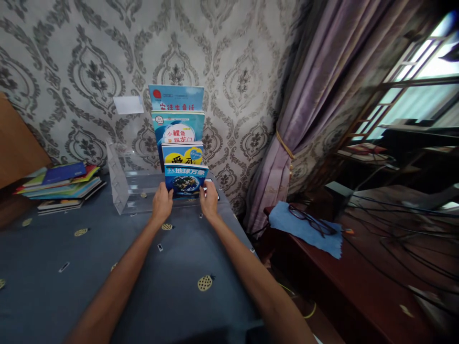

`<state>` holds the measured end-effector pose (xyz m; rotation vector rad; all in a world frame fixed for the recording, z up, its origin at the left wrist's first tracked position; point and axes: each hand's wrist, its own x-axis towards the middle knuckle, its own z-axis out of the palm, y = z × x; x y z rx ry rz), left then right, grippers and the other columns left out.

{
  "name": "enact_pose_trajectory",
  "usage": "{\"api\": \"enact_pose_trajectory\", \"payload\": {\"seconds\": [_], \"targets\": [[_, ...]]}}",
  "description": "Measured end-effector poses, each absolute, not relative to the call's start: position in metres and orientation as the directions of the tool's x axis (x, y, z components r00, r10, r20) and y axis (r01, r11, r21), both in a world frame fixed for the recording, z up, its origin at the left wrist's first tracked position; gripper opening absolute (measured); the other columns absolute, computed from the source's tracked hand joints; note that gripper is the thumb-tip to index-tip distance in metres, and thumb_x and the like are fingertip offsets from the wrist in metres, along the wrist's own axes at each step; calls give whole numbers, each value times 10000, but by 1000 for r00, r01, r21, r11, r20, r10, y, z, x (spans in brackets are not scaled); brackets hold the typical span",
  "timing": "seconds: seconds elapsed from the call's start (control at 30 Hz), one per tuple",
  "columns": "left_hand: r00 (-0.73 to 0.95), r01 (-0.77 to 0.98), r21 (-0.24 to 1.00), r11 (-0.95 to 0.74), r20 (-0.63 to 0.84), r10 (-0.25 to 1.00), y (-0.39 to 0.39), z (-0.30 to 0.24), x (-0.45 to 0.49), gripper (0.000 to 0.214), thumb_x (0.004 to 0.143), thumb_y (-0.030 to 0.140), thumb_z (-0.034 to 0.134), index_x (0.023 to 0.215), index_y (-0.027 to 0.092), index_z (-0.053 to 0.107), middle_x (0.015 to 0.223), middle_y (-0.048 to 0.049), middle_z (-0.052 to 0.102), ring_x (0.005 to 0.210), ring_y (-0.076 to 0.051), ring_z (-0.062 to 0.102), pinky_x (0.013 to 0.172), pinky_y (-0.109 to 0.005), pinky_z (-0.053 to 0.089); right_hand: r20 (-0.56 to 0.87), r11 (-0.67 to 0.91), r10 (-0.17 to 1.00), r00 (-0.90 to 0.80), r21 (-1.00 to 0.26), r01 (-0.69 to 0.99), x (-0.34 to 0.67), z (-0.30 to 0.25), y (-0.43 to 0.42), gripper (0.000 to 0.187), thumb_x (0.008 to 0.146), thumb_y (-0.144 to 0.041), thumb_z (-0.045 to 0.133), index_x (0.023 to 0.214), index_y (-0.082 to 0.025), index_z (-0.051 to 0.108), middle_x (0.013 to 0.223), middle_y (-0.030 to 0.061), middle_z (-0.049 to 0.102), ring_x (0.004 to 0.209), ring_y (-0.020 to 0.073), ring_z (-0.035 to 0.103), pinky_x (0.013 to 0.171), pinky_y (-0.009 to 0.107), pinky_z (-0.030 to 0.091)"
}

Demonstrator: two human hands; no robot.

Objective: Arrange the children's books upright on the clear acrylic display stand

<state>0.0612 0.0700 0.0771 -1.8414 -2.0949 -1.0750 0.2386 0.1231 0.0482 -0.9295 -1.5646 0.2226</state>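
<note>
Item one: a dark blue paperback book with a globe on its cover (186, 182), at the lowest, front tier of the rack, right-hand part. I cannot tell whether its lower edge rests there.

Hands: the left hand (163, 203) is closed on the book's left edge, the right hand (210, 199) on its right edge; both grips narrow, thumbs at the cover.

Container: a clear acrylic stepped rack (116, 179), upright. Contents, rising behind item one: a yellow-and-blue book (195, 152); a teal book with red lettering on a white oval (158, 131); a pale blue book with red lettering (177, 97), topmost. Each is partly covered by the one before it; I cannot count the volumes per tier.

By the rack's upper left corner: a white rectangle (128, 104), card or reflection, I cannot tell which.

Left of the rack: an uneven stack of thin multicoloured books (64, 184), laid flat.

Under the rack: blue-grey fabric printed with yellow pineapples (172, 296).

Behind the rack: grey damask-patterned wallpaper (244, 95).

Right of the rack: a tied mauve curtain (304, 114); farther right, a dark red wooden desk (322, 282) bearing a blue cloth (287, 222), dark-framed eyeglasses (311, 222) upon it, and tangled black cables.
</note>
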Motion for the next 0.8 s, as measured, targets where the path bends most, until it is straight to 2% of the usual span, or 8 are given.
{"api": "enact_pose_trajectory", "payload": {"seconds": [0.1,0.2,0.4,0.6,0.8], "targets": [[-210,958,276,73,509,835,67,86,64,210,983,273,401,1052,134,543,1095,-174,659,1059,-297,640,841,-359,496,731,621,678,81,-628,468,241,46,125,215,924,-218,456,1039,-201,637,1002,102,625,926,244,582,802,369,507],[-221,969,199,149,415,883,64,94,66,261,1010,309,370,1059,128,552,1103,-179,673,1031,-295,667,792,-341,504,718,606,688,100,-645,465,241,45,127,251,915,-217,469,1082,-190,655,1028,109,631,935,243,590,818,370,505],[-263,959,191,208,331,906,60,101,71,305,1029,311,341,1175,94,496,939,-192,733,889,-299,729,714,-334,514,721,607,675,154,-662,440,238,43,132,341,915,-234,470,1200,-188,652,1029,105,643,939,247,589,834,387,499],[-260,960,187,207,338,904,59,107,75,337,1035,309,310,1211,72,472,946,-228,736,896,-317,735,710,-349,526,712,582,681,172,-669,462,235,41,137,395,945,-284,438,1276,-194,633,1050,112,624,922,248,582,822,396,496],[-262,962,165,219,313,913,62,110,74,339,1042,313,280,1204,88,475,938,-211,739,896,-317,737,710,-350,527,715,573,670,202,-670,471,232,43,145,383,953,-336,451,1258,-202,641,997,96,637,879,231,576,809,370,482]]}}
